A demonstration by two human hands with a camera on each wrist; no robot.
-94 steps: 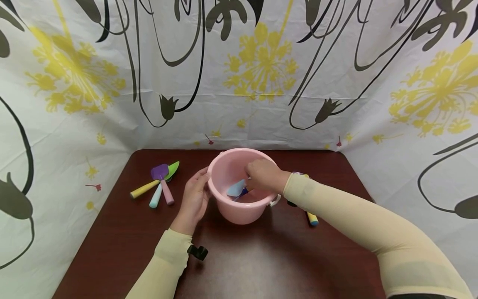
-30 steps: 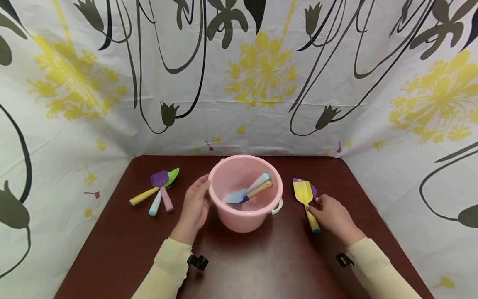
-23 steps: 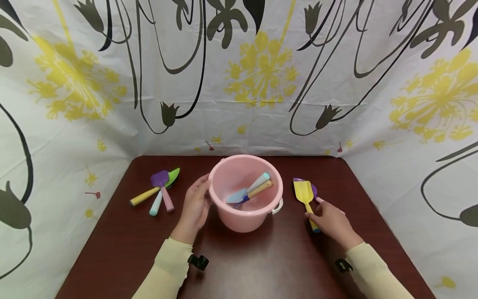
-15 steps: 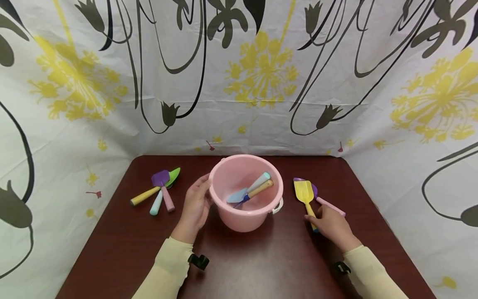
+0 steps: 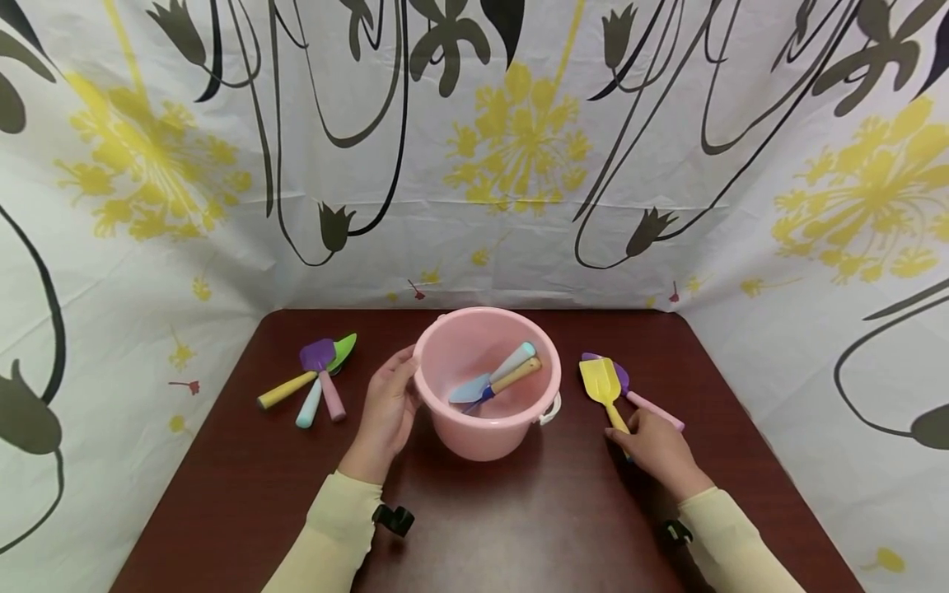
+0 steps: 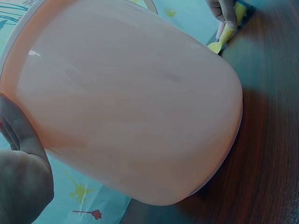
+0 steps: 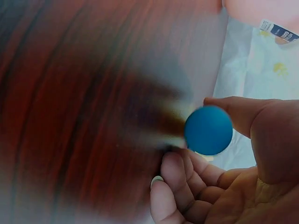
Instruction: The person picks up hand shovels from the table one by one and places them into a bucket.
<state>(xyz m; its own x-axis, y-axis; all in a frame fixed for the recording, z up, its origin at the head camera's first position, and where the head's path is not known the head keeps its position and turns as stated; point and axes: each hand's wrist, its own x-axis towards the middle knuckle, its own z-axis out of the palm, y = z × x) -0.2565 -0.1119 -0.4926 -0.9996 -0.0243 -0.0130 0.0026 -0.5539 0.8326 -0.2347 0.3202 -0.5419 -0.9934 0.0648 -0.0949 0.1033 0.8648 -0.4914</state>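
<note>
In the head view, your left hand (image 5: 385, 403) has its grip on the left rim of the pink bucket (image 5: 482, 443), at the middle of the surface (image 5: 504, 527); inside lean a light-blue trowel (image 5: 470, 389) and a wooden-handled tool (image 5: 517, 375). Your right hand (image 5: 657, 445), to the right of the bucket, has a narrow grip on the handle of the yellow shovel (image 5: 600, 380), whose blade overlaps a purple tool with a pink handle (image 5: 656, 409). Well apart on the left lie a purple shovel (image 5: 318, 354), a green blade (image 5: 344, 349), a yellow handle (image 5: 286, 390) and a turquoise handle (image 5: 310, 405), clustered. In your left wrist view, the bucket's wall fills most of the frame, your fingers against it near the rim. In your right wrist view, thumb and fingers pinch the shovel's handle around its blue end (image 7: 209, 130).
</note>
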